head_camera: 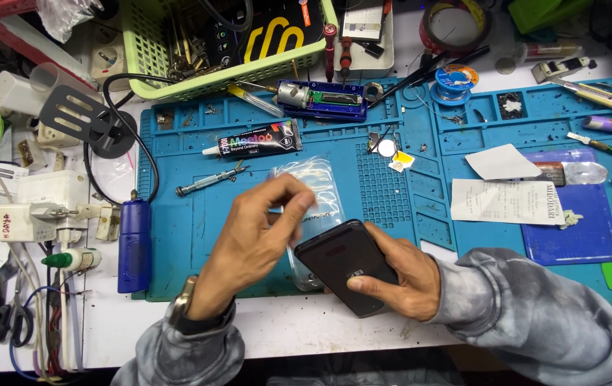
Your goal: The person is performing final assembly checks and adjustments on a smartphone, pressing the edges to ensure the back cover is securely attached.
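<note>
One head-worn camera looks steeply down, close over the blue work mat [191,243].

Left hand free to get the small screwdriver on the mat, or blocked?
Probably yes. The left hand holds nothing solid, hovering over the clear sleeve; the small screwdriver lies just beyond it on bare blue mat, nothing between.

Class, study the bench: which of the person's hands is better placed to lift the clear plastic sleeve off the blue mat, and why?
The left hand. Its fingers hover directly above the clear plastic sleeve, and it appears free. The right hand is occupied, gripping the black phone from below, so it would probably have to let go first.
</note>
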